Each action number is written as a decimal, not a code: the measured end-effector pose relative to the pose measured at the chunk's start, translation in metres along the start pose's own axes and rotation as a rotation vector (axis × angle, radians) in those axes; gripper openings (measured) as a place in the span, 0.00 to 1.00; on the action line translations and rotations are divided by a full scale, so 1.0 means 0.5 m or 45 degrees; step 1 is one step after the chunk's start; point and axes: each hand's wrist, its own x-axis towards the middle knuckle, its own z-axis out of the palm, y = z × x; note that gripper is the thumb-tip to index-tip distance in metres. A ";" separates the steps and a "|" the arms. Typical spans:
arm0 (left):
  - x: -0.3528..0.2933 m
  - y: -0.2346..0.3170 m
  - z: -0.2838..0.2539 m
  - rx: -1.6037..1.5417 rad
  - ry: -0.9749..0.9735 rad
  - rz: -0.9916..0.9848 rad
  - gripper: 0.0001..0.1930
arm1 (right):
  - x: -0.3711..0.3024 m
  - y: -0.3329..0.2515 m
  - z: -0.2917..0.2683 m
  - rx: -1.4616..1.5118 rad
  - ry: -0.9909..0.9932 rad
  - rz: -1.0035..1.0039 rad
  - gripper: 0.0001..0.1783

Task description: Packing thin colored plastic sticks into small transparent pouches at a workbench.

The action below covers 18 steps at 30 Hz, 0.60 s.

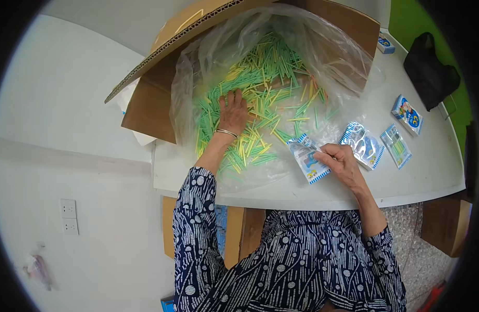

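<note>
Green and yellow thin sticks point(278, 65) spill from a clear plastic liner point(335, 57) inside a cardboard box point(348, 28) lying with its mouth toward me. My left hand point(232, 113) rests palm down on the heap, fingers stretched forward over the sticks; whether any stick is under them is hidden. In my right hand point(343, 162), a small blue-and-white packet point(308, 160) is pinched between thumb and fingers at its right side. Just right of that hand lie a larger shiny blue-and-white packet point(363, 145) and a clear packet with green sticks in it point(396, 147).
A small blue-and-white carton point(407, 115) stands on the white table point(429, 174) at the right, with another carton point(385, 44) farther back. Beside the green wall is a black bag point(431, 72). Below the table at right sits a brown box point(447, 223).
</note>
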 end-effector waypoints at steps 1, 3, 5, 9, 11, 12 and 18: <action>0.003 0.002 0.005 -0.009 0.015 -0.031 0.16 | 0.000 -0.003 0.001 -0.015 -0.007 -0.009 0.15; 0.004 -0.001 0.012 -0.013 0.035 -0.061 0.15 | 0.001 -0.005 0.002 -0.028 -0.011 -0.025 0.15; 0.007 0.000 0.011 -0.045 0.079 -0.066 0.15 | 0.001 -0.002 -0.002 0.050 -0.001 -0.003 0.15; -0.005 0.001 0.001 -0.107 0.102 -0.111 0.13 | 0.001 0.004 -0.017 0.044 0.038 -0.001 0.15; -0.009 0.003 -0.009 -0.274 0.150 -0.251 0.14 | 0.003 0.005 -0.020 0.128 0.071 0.043 0.14; -0.012 0.004 -0.014 -0.271 0.156 -0.248 0.14 | 0.006 0.007 -0.019 0.129 0.075 0.037 0.14; -0.006 -0.013 -0.081 -0.888 0.154 -0.635 0.12 | 0.043 0.001 0.008 0.295 0.164 0.048 0.14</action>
